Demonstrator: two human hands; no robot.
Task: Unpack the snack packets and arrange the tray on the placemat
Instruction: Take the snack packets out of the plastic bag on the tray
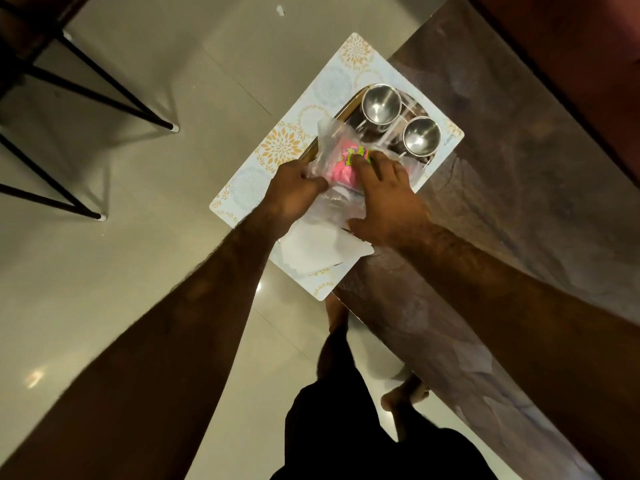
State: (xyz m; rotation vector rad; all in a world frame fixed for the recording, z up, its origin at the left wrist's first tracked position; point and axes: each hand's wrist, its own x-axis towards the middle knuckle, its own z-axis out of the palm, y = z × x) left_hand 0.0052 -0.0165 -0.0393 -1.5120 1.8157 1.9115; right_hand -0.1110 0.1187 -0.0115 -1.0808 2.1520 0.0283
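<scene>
A patterned placemat (277,147) lies at the table's edge and partly overhangs it. On it rests a gold-rimmed tray (341,114) holding two steel cups (380,101) (421,135). A clear plastic bag (330,133) with a pink snack packet (341,168) inside sits on the tray's near end. My left hand (294,192) grips the bag's left side. My right hand (384,199) presses on the pink packet and bag from the right. White paper napkins (318,249) lie under my wrists on the placemat.
The dark wooden table (502,202) runs along the right. The tiled floor (138,271) is at the left, with black metal chair legs (104,84) at upper left. My legs and bare feet show below.
</scene>
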